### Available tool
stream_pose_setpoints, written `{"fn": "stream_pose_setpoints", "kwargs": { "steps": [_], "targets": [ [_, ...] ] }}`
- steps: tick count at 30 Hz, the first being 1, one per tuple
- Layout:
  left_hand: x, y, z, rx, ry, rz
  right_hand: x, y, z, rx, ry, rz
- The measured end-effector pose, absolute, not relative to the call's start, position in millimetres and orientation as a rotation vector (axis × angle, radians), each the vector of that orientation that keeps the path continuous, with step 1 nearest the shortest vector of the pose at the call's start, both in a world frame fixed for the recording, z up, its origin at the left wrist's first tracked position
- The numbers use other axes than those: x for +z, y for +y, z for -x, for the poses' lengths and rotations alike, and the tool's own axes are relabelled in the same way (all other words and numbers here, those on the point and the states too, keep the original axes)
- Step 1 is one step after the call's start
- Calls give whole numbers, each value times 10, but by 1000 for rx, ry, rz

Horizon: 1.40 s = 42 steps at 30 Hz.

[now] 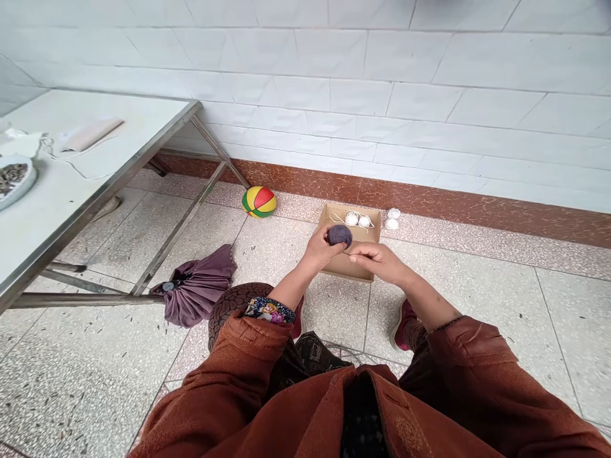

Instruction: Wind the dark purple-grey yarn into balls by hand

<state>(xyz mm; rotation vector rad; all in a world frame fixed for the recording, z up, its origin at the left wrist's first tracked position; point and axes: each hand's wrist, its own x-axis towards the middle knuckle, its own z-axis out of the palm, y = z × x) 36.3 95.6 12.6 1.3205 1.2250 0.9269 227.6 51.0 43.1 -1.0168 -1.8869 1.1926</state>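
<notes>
A dark purple-grey ball of yarn (339,236) is gripped in my left hand (321,250), its fingers wrapped round the ball's lower left side. Just to the right, my right hand (379,262) is closed in a pinch on what looks like the loose yarn strand running from the ball. Both hands are above an open cardboard box (353,270) on the floor. Inside the box, at its far end, lie white yarn balls (352,219) with loose strands. More white yarn balls (392,224) rest on the floor beside the box's right side.
A striped ball (259,201) lies by the wall. At left stands a metal-framed table (143,137) with a dish (19,184) and a rolled pale item (93,133). A folded purple umbrella (200,286) lies by its leg, near a dark patterned round object (233,305).
</notes>
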Motion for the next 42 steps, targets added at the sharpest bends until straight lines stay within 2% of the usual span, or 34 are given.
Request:
{"fn": "stream_pose_setpoints", "kwargs": {
  "steps": [8, 13, 20, 26, 31, 35, 39, 42],
  "targets": [
    [168, 806, -392, 571, 867, -1400, 429, 666, -2540, 1108, -1590, 1172],
    [283, 781, -413, 672, 518, -1210, 276, 722, -2496, 1005, -1543, 1322],
    [205, 907, -440, 1000, 777, -1001, 149, 621, -2315, 989, -1757, 1409],
    [158, 936, -396, 1002, 1065, -1164, 288, 496, -2223, 1059, -2053, 1132],
    [122, 937, -408, 921, 1167, -1360, 423, 499, -2340, 1212, -1881, 1087],
    [115, 883, -411, 767, 1093, -1459, 440, 591, -2506, 1227, -1627, 1128],
    [202, 798, -400, 567, 771, -1372, 366, 684, -2565, 1083, -1519, 1256],
    [283, 770, -404, 603, 578, -1245, 287, 711, -2525, 1016, -1532, 1347]
  ]
}}
